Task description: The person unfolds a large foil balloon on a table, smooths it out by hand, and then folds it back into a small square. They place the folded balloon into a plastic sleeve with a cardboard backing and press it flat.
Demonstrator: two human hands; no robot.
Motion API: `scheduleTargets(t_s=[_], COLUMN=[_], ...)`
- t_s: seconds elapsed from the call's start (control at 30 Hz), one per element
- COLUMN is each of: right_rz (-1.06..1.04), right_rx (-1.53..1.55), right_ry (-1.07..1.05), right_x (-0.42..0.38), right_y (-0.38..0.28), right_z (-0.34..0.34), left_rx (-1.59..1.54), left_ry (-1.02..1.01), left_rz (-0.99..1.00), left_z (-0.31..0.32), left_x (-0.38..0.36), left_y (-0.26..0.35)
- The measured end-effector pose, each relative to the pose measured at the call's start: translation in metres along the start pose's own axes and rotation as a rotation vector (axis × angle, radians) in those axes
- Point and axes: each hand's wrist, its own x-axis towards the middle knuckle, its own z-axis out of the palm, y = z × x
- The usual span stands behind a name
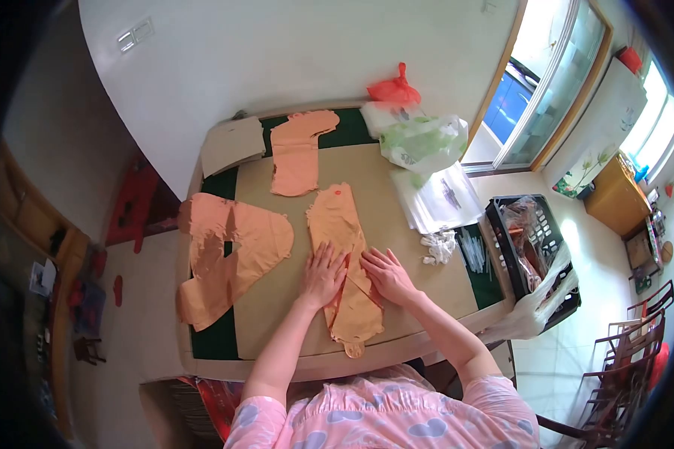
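Note:
A flat, folded peach-orange piece (335, 218), thin like foil or cloth, lies lengthwise on the table in front of me. It has a red dot near its far end and a small tab at its near end. My left hand (325, 274) rests flat on its left edge with the fingers stretched out. Across from it, my right hand (389, 275) lies palm down at the piece's right edge, fingers spread. Two more pieces of the same colour are laid out: a wide unfolded piece (258, 232) at left and a bent orange piece (296, 153) farther back.
Grey-brown sheets (234, 146) are stacked at the back left of the table (419, 299). Clear plastic bags (442, 198), a green-white bag (424, 142) and a tied red bag (395, 88) sit back right. Thin clear sticks (473, 251) lie by a black crate (502, 224).

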Motion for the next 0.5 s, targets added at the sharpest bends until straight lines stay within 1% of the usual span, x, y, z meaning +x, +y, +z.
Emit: scheduleTargets(t_s=[0.2, 0.43, 0.5], right_rz=[-0.038, -0.12, -0.125], right_rx=[-0.023, 0.045, 0.046], right_ry=[-0.051, -0.203, -0.234], right_x=[-0.005, -0.091, -0.102], right_y=[-0.006, -0.02, -0.024], right_z=[-0.003, -0.026, -0.035], left_rx=[-0.001, -0.014, -0.011], left_ry=[-0.031, -0.032, -0.037], left_rz=[0.003, -0.006, -0.008], left_z=[0.004, 0.003, 0.003], left_x=[-0.002, -0.003, -0.002], left_y=[-0.001, -0.001, -0.002])
